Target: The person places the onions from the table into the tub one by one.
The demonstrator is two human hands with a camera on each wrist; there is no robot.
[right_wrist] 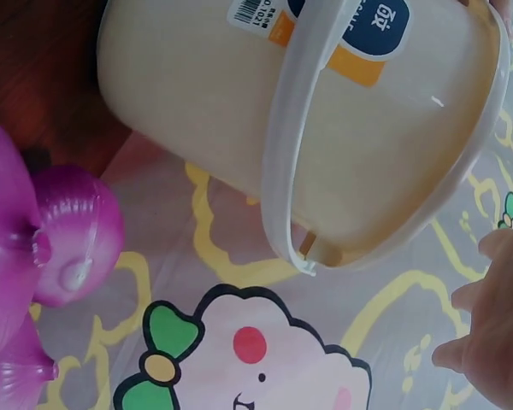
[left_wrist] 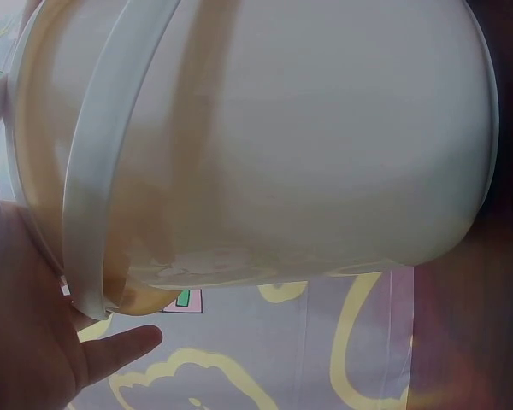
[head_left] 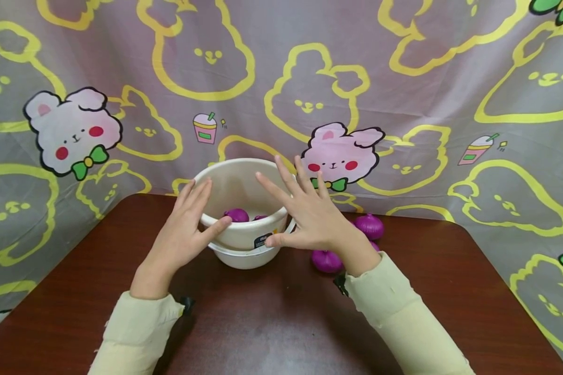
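A cream-white bucket (head_left: pixel 234 237) stands on the table, its handle (right_wrist: pixel 282 145) hanging down against the outer wall. Purple onions (head_left: pixel 236 215) lie inside it, partly hidden by the front rim. At the bucket's left side my left hand (head_left: pixel 175 237) has its fingers extended, overlapping the rim in the head view. My right hand (head_left: pixel 316 216) is spread wide by the right side of the rim, palm toward the bucket, with nothing held. The left wrist view shows the bucket wall (left_wrist: pixel 325 145) close up, with the left thumb and fingers straight near the rim.
More purple onions (head_left: pixel 369 227) sit on the dark brown table (head_left: pixel 262 323) to the right of the bucket, partly behind the right forearm. A patterned curtain (head_left: pixel 272 31) hangs behind the table and along both sides. The bucket bears a dark blue and orange label (right_wrist: pixel 376 34).
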